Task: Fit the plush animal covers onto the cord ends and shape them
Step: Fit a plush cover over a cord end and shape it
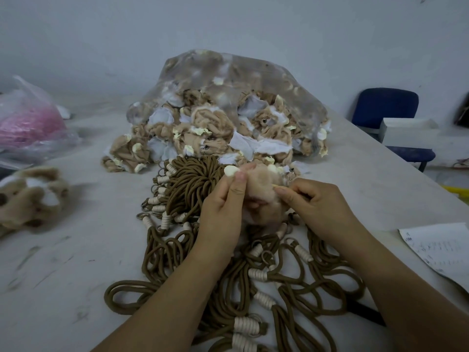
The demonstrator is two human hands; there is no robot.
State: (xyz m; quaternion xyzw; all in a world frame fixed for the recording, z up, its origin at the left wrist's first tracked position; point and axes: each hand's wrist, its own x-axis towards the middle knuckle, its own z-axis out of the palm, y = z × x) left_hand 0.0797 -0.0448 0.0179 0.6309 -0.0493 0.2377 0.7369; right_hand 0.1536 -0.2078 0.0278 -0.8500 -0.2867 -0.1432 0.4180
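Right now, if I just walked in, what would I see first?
Probably the left hand and right hand in the middle, both pinching a fuzzy peach plush cover. Behind them a heap of tan covers spills from a clear bag, and brown cords sprawl across the table beneath.

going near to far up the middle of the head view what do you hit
brown cords -> left hand and right hand pinching a plush cover -> heap of loose covers -> clear bag -> wall
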